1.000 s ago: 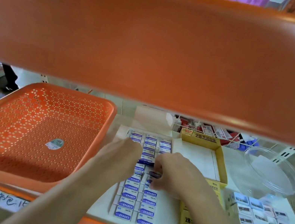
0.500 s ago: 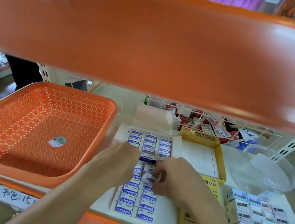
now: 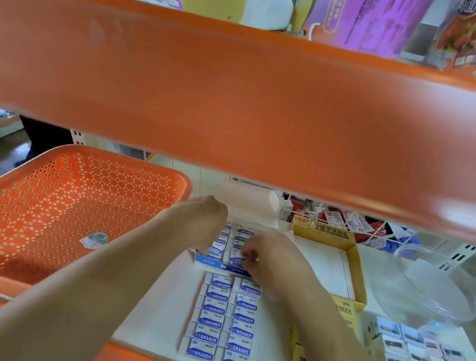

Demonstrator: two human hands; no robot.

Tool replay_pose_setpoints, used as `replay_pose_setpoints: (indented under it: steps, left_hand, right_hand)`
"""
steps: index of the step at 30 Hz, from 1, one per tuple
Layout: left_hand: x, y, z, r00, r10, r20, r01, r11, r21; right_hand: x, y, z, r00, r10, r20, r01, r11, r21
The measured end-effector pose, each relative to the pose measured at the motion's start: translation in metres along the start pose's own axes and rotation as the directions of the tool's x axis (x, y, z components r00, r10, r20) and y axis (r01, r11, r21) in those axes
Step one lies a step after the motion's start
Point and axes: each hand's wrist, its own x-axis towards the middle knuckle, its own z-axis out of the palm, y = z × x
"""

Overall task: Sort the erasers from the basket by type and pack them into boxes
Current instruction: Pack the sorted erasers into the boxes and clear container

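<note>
We pinch one eraser (image 3: 236, 258) in the right hand (image 3: 271, 261) at the box (image 3: 223, 265) front edge; left hand (image 3: 204, 222) steadies the box, grip unclear; basket (image 3: 34, 208) sits emptied

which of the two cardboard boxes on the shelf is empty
The yellow cardboard box right of the hands: only its bare white floor shows. The blue-fronted white box beside it holds blue-and-white erasers.

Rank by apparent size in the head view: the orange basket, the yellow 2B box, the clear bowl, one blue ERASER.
1. Orange basket, by far the largest.
2-3. Clear bowl and yellow 2B box: look similar, and arms hide part of the box, so unranked.
4. Blue ERASER, smallest, though nearest the camera.
</note>
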Motion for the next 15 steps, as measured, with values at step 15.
replay_pose_setpoints:
  steps: [15]
  left_hand:
    - [-0.0057,-0.0037,-0.0016,0.998,0.062,-0.033,-0.066,0.987,-0.147]
  right_hand:
    - [-0.003,0.0005,-0.0011,0.999,0.034,0.042,-0.039,0.991,0.126]
